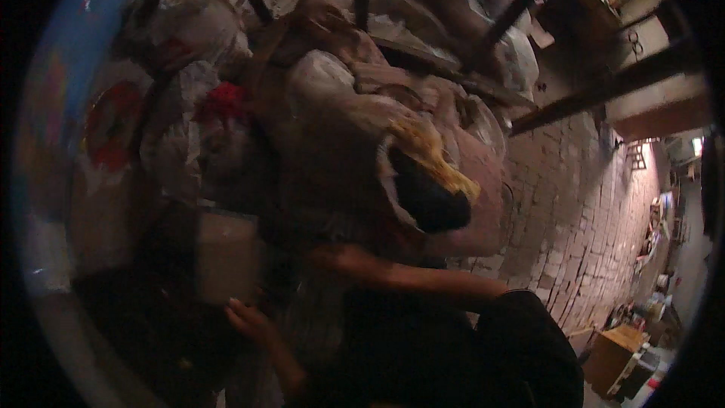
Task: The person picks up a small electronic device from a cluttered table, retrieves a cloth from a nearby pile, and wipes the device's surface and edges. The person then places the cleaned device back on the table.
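Note:
In dim, blurred light, my left hand has its fingers stretched out at the lower edge of a tan rectangular board or box face; whether it grips that edge is unclear. My right hand reaches into shadow below the large cloth bundles, its fingertips hidden. Just above it bulges a dark brown bundle. To its right lies a sack with a dark opening and yellow cloth along its rim. A red cloth rests among pale plastic bags at the upper left.
Dark bars of a frame cross above the bundles. Clear plastic bags stand behind them. A brick floor runs along the right, with a cardboard box at the lower right. A blue printed sheet hangs at the far left.

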A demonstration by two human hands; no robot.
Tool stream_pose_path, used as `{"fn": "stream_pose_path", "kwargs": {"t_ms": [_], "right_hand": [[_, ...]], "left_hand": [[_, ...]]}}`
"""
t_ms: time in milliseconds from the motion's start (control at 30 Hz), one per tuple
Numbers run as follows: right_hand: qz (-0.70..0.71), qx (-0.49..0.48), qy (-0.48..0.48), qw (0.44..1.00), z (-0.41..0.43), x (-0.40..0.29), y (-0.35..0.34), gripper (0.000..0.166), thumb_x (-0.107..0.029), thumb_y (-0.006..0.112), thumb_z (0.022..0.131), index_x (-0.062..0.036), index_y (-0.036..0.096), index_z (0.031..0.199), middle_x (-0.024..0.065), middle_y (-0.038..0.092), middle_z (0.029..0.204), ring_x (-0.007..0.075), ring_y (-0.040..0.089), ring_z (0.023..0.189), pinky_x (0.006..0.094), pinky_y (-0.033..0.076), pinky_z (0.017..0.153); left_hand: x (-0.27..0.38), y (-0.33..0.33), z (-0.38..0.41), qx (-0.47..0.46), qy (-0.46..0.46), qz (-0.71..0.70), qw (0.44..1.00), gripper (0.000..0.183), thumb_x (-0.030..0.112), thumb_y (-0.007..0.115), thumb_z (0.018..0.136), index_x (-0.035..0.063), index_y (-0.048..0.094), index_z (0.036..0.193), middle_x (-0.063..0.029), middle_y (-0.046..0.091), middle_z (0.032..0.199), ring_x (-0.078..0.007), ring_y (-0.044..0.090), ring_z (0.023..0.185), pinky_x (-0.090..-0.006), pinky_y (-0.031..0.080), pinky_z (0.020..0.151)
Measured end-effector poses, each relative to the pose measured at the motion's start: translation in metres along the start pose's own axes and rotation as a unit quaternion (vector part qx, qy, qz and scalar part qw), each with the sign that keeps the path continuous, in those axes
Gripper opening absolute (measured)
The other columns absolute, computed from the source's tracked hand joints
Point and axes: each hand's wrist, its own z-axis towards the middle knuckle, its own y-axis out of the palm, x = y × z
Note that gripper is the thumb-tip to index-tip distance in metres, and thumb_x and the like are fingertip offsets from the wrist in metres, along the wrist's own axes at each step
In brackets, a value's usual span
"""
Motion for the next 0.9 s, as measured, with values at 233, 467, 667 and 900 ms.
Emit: {"fn": "stream_pose_path", "kwargs": {"t_ms": [233,467,667,900], "right_hand": [[0.095,-0.021,0.288,0.953,-0.229,-0.008,-0.070,0.030,-0.020,0.054,0.091,-0.0110,0.059,0.119,0.0146,0.061,0.116,0.0308,0.061,0.104,0.0405,0.050,0.087],[0.096,0.144,0.370,0.913,-0.407,-0.007,-0.095,0.023,-0.017,0.059,0.087,-0.0036,0.064,0.105,0.0206,0.064,0.100,0.0343,0.062,0.095,0.0421,0.051,0.082],[0.103,0.246,0.417,0.869,-0.509,0.011,-0.087,0.028,-0.023,0.062,0.085,-0.0026,0.064,0.104,0.0211,0.065,0.097,0.0379,0.062,0.094,0.0449,0.050,0.079],[0.106,0.268,0.485,0.825,-0.546,0.007,-0.058,0.030,-0.027,0.059,0.087,-0.0039,0.063,0.104,0.0204,0.066,0.097,0.0386,0.062,0.092,0.0461,0.050,0.079]], "left_hand": [[0.137,-0.042,-0.065,-0.009,-0.077,-0.325,0.942,0.055,0.037,0.047,0.098,-0.0098,0.045,0.127,-0.0243,0.052,0.121,-0.0271,0.055,0.104,-0.0364,0.051,0.085],[0.218,-0.072,-0.189,-0.017,0.000,-0.477,0.879,0.045,0.029,0.049,0.098,-0.0087,0.045,0.122,-0.0254,0.052,0.120,-0.0297,0.061,0.090,-0.0342,0.059,0.069],[0.262,-0.079,-0.220,0.016,0.005,-0.469,0.883,0.043,0.023,0.051,0.097,-0.0114,0.045,0.121,-0.0273,0.048,0.123,-0.0325,0.062,0.089,-0.0372,0.061,0.073],[0.346,-0.076,-0.267,-0.104,0.059,-0.470,0.874,0.039,0.025,0.050,0.097,-0.0118,0.051,0.111,-0.0281,0.049,0.122,-0.0319,0.061,0.092,-0.0368,0.061,0.067]]}}
